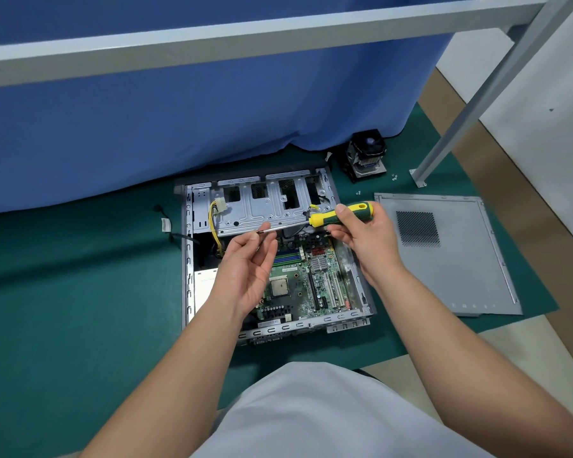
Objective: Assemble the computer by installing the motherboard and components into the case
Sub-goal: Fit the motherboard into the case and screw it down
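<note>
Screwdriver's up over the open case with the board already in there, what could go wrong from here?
1. The left hand fingers the tip of the yellow-and-green screwdriver held by the right hand, directly above the green motherboard; anything dropped there could fall among its slots.
2. The shaft tip could scrape the board on the way down.
3. The small loose screws on the green mat could scatter if bumped.

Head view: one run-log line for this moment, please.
right hand grips screwdriver | left hand fingers at tip | motherboard in case
</note>
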`<state>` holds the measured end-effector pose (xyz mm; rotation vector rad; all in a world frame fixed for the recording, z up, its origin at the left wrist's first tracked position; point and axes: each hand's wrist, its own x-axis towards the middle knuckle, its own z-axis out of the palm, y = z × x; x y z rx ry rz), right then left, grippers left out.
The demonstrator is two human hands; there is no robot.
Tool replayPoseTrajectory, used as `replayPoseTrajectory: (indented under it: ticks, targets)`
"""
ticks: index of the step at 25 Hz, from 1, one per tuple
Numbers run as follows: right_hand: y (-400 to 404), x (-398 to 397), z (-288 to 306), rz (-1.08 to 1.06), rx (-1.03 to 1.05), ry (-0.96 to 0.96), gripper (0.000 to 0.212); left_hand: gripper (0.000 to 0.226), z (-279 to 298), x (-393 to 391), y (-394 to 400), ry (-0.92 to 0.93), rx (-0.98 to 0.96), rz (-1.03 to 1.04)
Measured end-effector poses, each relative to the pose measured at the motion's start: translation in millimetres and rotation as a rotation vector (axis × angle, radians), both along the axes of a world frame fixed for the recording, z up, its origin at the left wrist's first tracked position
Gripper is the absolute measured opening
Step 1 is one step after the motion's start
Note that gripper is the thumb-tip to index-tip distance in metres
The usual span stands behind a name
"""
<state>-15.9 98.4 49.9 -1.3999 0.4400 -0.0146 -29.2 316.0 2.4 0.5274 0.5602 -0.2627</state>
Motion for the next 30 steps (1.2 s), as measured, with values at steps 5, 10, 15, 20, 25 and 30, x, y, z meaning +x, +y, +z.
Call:
replayPoseTrajectory:
  ticks: [5,10,15,20,25,30]
  targets:
    - [9,1,-4,-0.044,-0.009,0.030,0.036,0.016,-1,-1,1,0.032,0.008,0.022]
    - [14,0,-17,-0.103,0.080,0.125,0.034,0.018,0,0,3,0.049,0.062,0.013]
    - [18,0,-25,-0.173,0.202,0.180,0.037,0.027,-2,-3,5,0.033,0.096,-0.024]
    - [20,-2,-32,-0.184,0.230,0.207,0.031,0.028,-8,-7,10,0.030,0.142,-0.059]
    - [17,-7,-37,-0.193,0.266,0.235,0.032,0.024,-16,-12,17,0.017,0.297,-0.156]
    - [8,-11,-38,-0.158,0.190,0.228,0.045,0.011,-21,-19,45,-0.347,1.320,-0.637]
